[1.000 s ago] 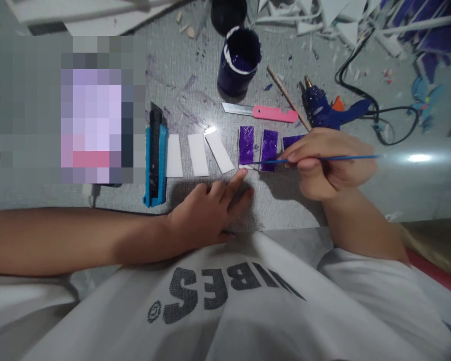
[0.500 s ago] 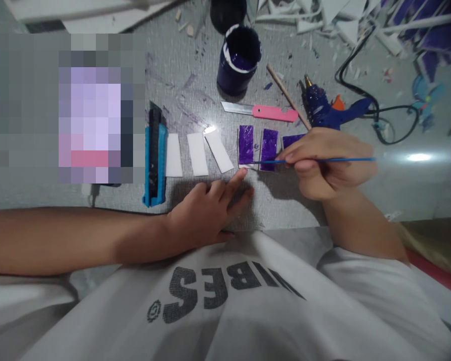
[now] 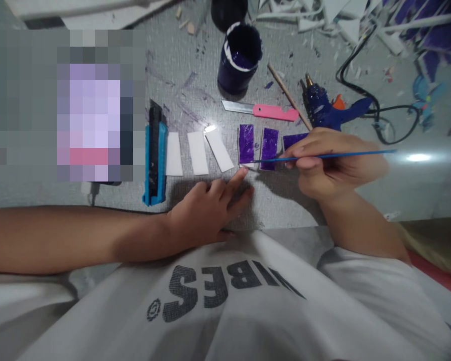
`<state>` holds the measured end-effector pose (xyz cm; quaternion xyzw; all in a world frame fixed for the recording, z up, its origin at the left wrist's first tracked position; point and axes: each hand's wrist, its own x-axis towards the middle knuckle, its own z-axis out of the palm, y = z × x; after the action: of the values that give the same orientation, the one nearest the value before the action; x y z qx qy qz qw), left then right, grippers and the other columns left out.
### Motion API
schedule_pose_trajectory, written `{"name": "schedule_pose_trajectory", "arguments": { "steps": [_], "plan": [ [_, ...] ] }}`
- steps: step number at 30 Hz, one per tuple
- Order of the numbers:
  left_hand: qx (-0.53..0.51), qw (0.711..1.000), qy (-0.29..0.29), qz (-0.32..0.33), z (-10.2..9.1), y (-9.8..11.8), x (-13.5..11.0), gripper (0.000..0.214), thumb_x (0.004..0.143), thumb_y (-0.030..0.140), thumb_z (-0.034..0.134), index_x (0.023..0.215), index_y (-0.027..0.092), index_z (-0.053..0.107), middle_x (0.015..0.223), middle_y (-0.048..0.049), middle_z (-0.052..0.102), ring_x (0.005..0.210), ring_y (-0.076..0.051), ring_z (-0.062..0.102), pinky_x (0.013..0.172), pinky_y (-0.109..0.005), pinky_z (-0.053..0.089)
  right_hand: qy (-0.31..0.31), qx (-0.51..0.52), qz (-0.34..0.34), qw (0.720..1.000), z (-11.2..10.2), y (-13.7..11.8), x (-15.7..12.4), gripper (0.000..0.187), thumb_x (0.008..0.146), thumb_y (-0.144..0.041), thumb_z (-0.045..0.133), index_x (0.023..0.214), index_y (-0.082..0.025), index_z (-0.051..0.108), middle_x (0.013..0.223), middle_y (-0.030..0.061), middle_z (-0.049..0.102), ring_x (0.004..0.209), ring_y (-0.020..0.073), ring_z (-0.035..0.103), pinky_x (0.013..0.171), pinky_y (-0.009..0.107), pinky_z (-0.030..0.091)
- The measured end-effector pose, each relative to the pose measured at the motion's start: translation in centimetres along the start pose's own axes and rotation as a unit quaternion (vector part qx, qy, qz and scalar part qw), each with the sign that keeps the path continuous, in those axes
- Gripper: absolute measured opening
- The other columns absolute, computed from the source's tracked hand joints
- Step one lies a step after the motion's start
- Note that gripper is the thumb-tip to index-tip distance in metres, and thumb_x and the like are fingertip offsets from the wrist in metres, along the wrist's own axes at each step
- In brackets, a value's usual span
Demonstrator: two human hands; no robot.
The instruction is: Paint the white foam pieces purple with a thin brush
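Observation:
My right hand (image 3: 326, 163) pinches a thin blue paintbrush (image 3: 355, 154), its tip at the lower end of a small rectangular strip (image 3: 246, 143). That strip is purple except for a white band at its near end. My left hand (image 3: 210, 208) rests on the table with its fingers stretched out, the index fingertip touching the strip's near edge. To the right lie a second purple strip (image 3: 269, 149) and a third purple strip (image 3: 293, 141), partly hidden by my right hand. Several white strips, one of them a tilted strip (image 3: 220, 149), lie left of my fingers.
Beyond the strips are a pink craft knife (image 3: 276, 112), an open jar of purple paint (image 3: 239, 60), a wooden stick (image 3: 285, 93) and a blue glue gun (image 3: 326, 108). A blue box cutter (image 3: 155, 155) lies left. White scraps (image 3: 323, 20) crowd the back right.
The back end of the paintbrush has swung slightly away from me and its tip has shifted a little along the strip's near end. My left hand stays in place.

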<state>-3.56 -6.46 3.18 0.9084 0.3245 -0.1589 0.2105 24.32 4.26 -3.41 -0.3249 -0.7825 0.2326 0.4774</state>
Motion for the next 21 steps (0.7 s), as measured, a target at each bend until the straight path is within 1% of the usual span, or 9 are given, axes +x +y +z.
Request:
{"name": "schedule_pose_trajectory", "arguments": {
  "steps": [2, 3, 4, 7, 11, 13, 15, 18, 21],
  "plan": [
    [-0.004, 1.0, 0.005, -0.001, 0.0, 0.0, -0.1, 0.106, 0.111, 0.062, 0.088, 0.2, 0.031, 0.041, 0.209, -0.0218, 0.027, 0.135, -0.041, 0.077, 0.089, -0.046, 0.06, 0.042, 0.011, -0.085, 0.995, 0.3, -0.5, 0.3, 0.014, 0.114, -0.045, 0.085, 0.107, -0.033, 0.088, 0.08, -0.0047, 0.085, 0.057, 0.0155, 0.074, 0.053, 0.033, 0.055],
    [-0.002, 1.0, 0.002, 0.0, 0.0, 0.0, -0.1, 0.106, 0.111, 0.062, 0.088, 0.2, 0.03, 0.04, 0.209, -0.0223, 0.026, 0.135, -0.041, 0.077, 0.089, -0.046, 0.06, 0.046, 0.009, -0.106, 0.993, 0.4, -0.7, 0.5, 0.007, 0.113, -0.038, 0.086, 0.11, -0.033, 0.089, 0.083, -0.005, 0.087, 0.057, 0.0151, 0.074, 0.052, 0.032, 0.054],
    [0.002, 1.0, -0.004, 0.001, -0.1, 0.0, -0.1, 0.107, 0.112, 0.063, 0.088, 0.201, 0.029, 0.039, 0.209, -0.0229, 0.025, 0.134, -0.041, 0.077, 0.089, -0.046, 0.06, 0.038, 0.005, -0.113, 0.993, 0.4, -1.0, 0.8, 0.004, 0.112, -0.037, 0.088, 0.111, -0.033, 0.089, 0.085, -0.0051, 0.088, 0.058, 0.0154, 0.075, 0.052, 0.032, 0.055],
    [0.018, 1.0, -0.023, 0.006, -0.4, 0.0, 0.0, 0.109, 0.112, 0.065, 0.086, 0.202, 0.029, 0.036, 0.21, -0.0238, 0.022, 0.133, -0.041, 0.078, 0.087, -0.045, 0.061, 0.014, -0.024, -0.123, 0.992, 0.0, -1.8, 1.6, 0.007, 0.112, -0.04, 0.088, 0.108, -0.034, 0.088, 0.084, -0.0061, 0.088, 0.064, 0.0175, 0.079, 0.055, 0.035, 0.057],
    [0.022, 0.999, -0.028, 0.006, -0.8, 0.0, 0.2, 0.11, 0.112, 0.067, 0.087, 0.202, 0.03, 0.036, 0.209, -0.0244, 0.023, 0.133, -0.041, 0.078, 0.088, -0.045, 0.061, -0.005, -0.07, -0.148, 0.987, -0.7, -2.1, 2.1, 0.011, 0.113, -0.03, 0.082, 0.102, -0.03, 0.083, 0.081, -0.0067, 0.086, 0.064, 0.0165, 0.078, 0.057, 0.034, 0.055],
    [0.021, 0.999, -0.034, 0.006, -0.8, -0.1, 0.2, 0.11, 0.112, 0.067, 0.087, 0.202, 0.03, 0.036, 0.209, -0.0244, 0.023, 0.134, -0.041, 0.078, 0.089, -0.045, 0.062, 0.001, -0.079, -0.153, 0.985, -0.8, -2.1, 2.0, 0.013, 0.113, -0.027, 0.082, 0.1, -0.028, 0.082, 0.079, -0.0061, 0.085, 0.063, 0.0155, 0.077, 0.059, 0.034, 0.054],
    [0.024, 0.999, -0.038, 0.007, -0.7, -0.1, 0.2, 0.109, 0.113, 0.068, 0.086, 0.202, 0.031, 0.035, 0.209, -0.0246, 0.022, 0.134, -0.041, 0.079, 0.089, -0.044, 0.061, 0.021, -0.067, -0.14, 0.988, -0.7, -2.0, 1.8, 0.016, 0.115, -0.029, 0.081, 0.099, -0.028, 0.082, 0.078, -0.0051, 0.085, 0.062, 0.0147, 0.076, 0.06, 0.033, 0.054],
    [0.032, 0.999, -0.013, 0.01, -0.4, 0.0, 0.0, 0.108, 0.115, 0.066, 0.084, 0.202, 0.028, 0.034, 0.209, -0.0262, 0.021, 0.132, -0.04, 0.079, 0.088, -0.044, 0.06, 0.043, -0.046, -0.117, 0.991, -0.3, -2.2, 1.6, 0.023, 0.119, -0.037, 0.079, 0.097, -0.029, 0.082, 0.078, -0.0053, 0.084, 0.061, 0.0147, 0.076, 0.057, 0.032, 0.054],
    [0.027, 1.0, 0.002, 0.01, -0.2, 0.0, -0.1, 0.109, 0.113, 0.066, 0.086, 0.202, 0.026, 0.036, 0.208, -0.0267, 0.024, 0.131, -0.041, 0.078, 0.087, -0.045, 0.059, 0.012, -0.055, -0.121, 0.991, 0.1, -2.6, 1.8, 0.023, 0.118, -0.037, 0.08, 0.097, -0.029, 0.082, 0.078, -0.0055, 0.085, 0.062, 0.0158, 0.08, 0.055, 0.031, 0.056]
  ]
}}
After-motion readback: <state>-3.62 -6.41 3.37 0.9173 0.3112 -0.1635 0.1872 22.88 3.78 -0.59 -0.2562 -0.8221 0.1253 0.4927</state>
